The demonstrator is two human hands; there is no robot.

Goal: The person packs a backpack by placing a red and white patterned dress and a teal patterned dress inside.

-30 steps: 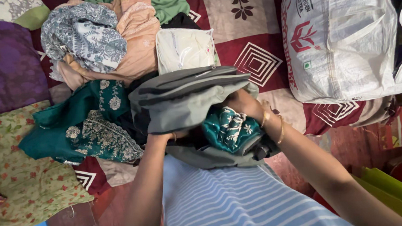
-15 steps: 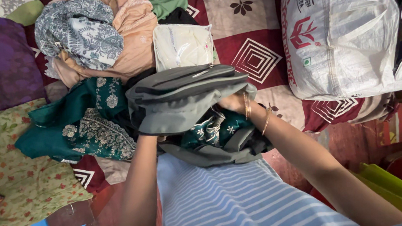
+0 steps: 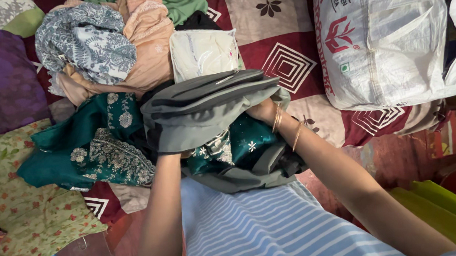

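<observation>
Two hands gripped a grey bag point(image 3: 206, 111) at frame centre: left hand point(image 3: 179, 153) closed under its near edge, right hand point(image 3: 263, 110) clutching its right end; teal embroidered cloth point(image 3: 239, 143) lay beneath.

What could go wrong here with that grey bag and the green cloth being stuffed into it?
The grey bag sits on the lap with both hands hidden under its flap, so it might tip and spill. The teal embroidered cloth bulges from the opening and may snag on the zip or on the bangles. The loose clothes pile beside it could get dragged along.
</observation>
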